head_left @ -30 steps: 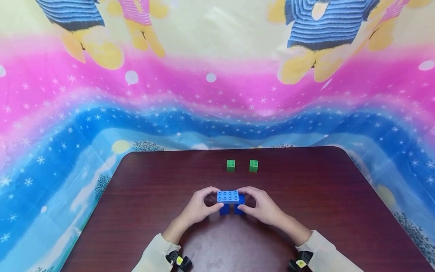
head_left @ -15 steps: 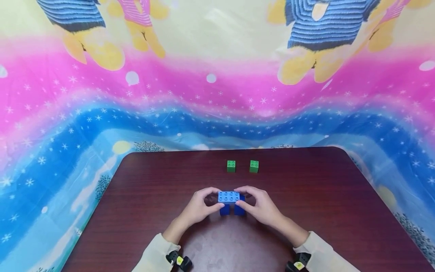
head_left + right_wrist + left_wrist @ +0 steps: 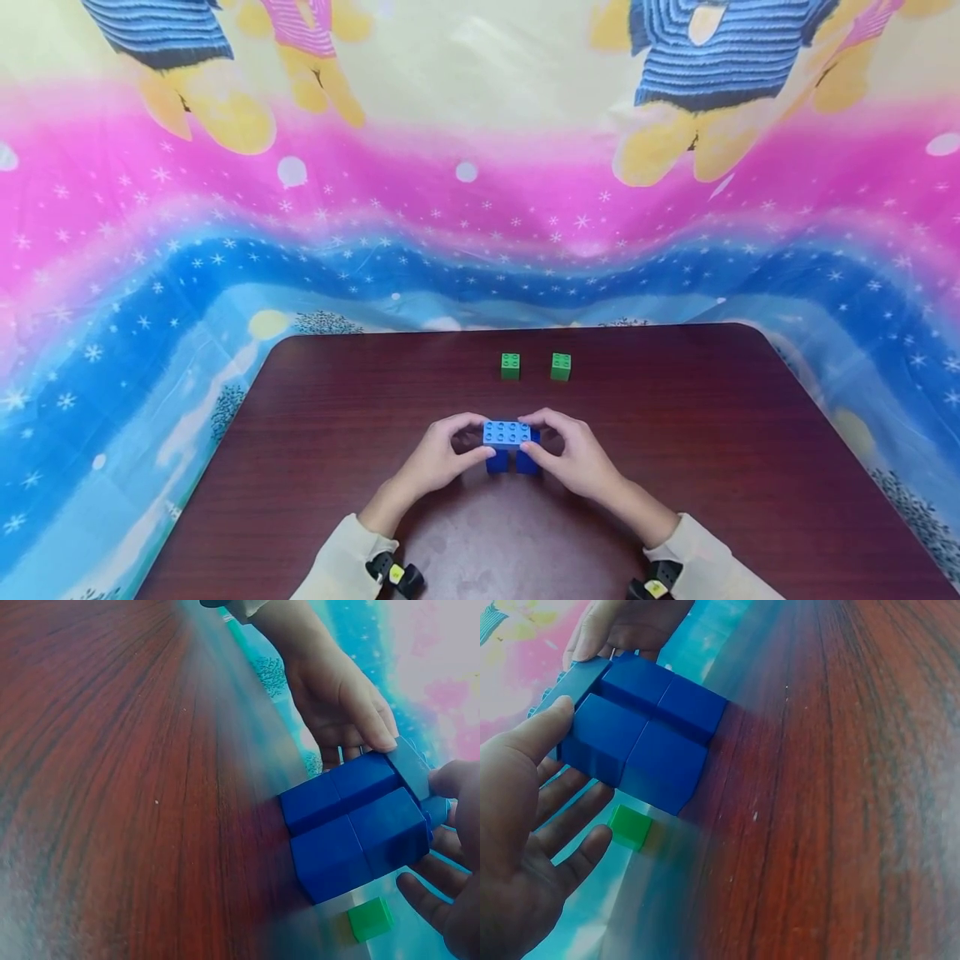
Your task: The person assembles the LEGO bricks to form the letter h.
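Note:
A light blue eight-stud toy brick (image 3: 507, 434) lies across the tops of two dark blue stacks. In the left wrist view the left stack (image 3: 660, 761) is two bricks high, standing on the table. Beside it, a narrow gap apart, is the equally high right stack (image 3: 330, 859), seen nearer in the right wrist view; some of its studs show past the light blue brick's end. My left hand (image 3: 437, 454) pinches the light blue brick's left end between thumb and fingers. At the right end my right hand (image 3: 583, 454) pinches it, thumb in front and fingers behind.
Two green four-stud bricks, a left one (image 3: 510, 367) and a right one (image 3: 560, 367), stand apart behind the stacks. The dark red wooden table (image 3: 360, 400) has rounded back corners. A patterned cloth (image 3: 465, 225) hangs right behind it.
The light blue brick has shifted slightly right over the stacks. My right thumb has moved up from the right stack's front to the brick's end. The left hand has barely moved.

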The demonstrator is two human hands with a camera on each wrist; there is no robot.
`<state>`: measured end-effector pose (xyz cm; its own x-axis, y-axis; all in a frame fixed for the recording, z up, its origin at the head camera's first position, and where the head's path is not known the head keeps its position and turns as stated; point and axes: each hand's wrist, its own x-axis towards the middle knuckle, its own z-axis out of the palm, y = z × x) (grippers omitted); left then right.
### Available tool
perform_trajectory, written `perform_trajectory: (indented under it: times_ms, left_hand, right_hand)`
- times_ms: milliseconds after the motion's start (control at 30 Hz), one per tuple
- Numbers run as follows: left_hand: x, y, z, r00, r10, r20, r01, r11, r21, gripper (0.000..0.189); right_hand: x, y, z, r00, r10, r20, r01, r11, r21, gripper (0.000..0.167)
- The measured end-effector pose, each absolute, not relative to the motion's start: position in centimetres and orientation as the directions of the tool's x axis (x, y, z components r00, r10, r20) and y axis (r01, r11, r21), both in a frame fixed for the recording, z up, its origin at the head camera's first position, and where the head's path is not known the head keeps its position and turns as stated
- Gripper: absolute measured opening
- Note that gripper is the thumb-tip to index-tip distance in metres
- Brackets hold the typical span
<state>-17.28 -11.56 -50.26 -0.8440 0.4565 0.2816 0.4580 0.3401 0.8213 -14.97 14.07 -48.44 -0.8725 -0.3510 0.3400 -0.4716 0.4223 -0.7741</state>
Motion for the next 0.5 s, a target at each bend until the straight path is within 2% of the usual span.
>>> perform_trajectory:
  times_ms: [233,367,500]
  left_hand:
    - [-16.9,-11.3,-49.6,-0.848,0.447,0.283,0.437,0.29,0.851,0.048]
    - [-16.7,-11.0,-49.3,-0.837,0.438,0.329,0.453,0.217,0.864,0.042]
    - [-16.7,-10.7,-49.2,-0.84,0.408,0.357,0.469,0.217,0.856,0.032]
  right_hand:
    - [-14.9,14.1,-48.3,-0.87,-0.352,0.346,-0.478,0.427,-0.768,0.031]
    - [-14.9,14.2,-48.2,-0.87,-0.359,0.339,-0.477,0.436,-0.763,0.029]
    - [-14.9,14.2,-48.2,-0.868,-0.359,0.342,-0.481,0.441,-0.758,0.029]
